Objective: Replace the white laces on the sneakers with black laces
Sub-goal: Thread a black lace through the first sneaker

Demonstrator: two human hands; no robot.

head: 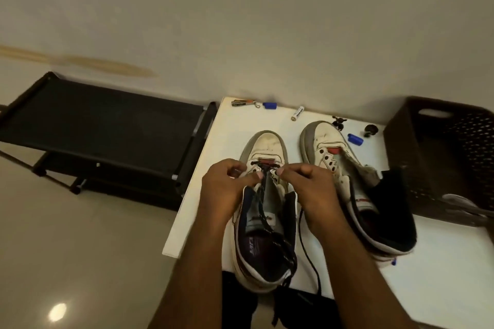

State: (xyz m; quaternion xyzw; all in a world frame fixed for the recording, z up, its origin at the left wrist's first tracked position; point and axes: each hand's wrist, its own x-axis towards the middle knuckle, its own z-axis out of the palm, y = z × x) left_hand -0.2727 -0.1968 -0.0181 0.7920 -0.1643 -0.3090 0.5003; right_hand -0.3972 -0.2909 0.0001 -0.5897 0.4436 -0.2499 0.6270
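Observation:
Two worn white sneakers stand toe-away on a white table (pixel 441 262). The left sneaker (pixel 267 144) has a black lace (pixel 263 205) threaded through its lowest eyelets, with the loose ends trailing over the tongue and off the table's front edge. My left hand (pixel 227 189) and my right hand (pixel 310 187) hover over its eyelet rows with curled fingers, pinching the lace near the lower eyelets. The right sneaker (pixel 328 147) has bare eyelets and leans open, with a black cloth (pixel 393 195) beside it.
A dark woven basket (pixel 454 157) sits at the table's right end. Small items line the far edge: a nail clipper (pixel 242 103), two blue caps (pixel 269 105), a battery (pixel 297 113), black knobs (pixel 371 130). A black shoe rack (pixel 107 125) stands left of the table.

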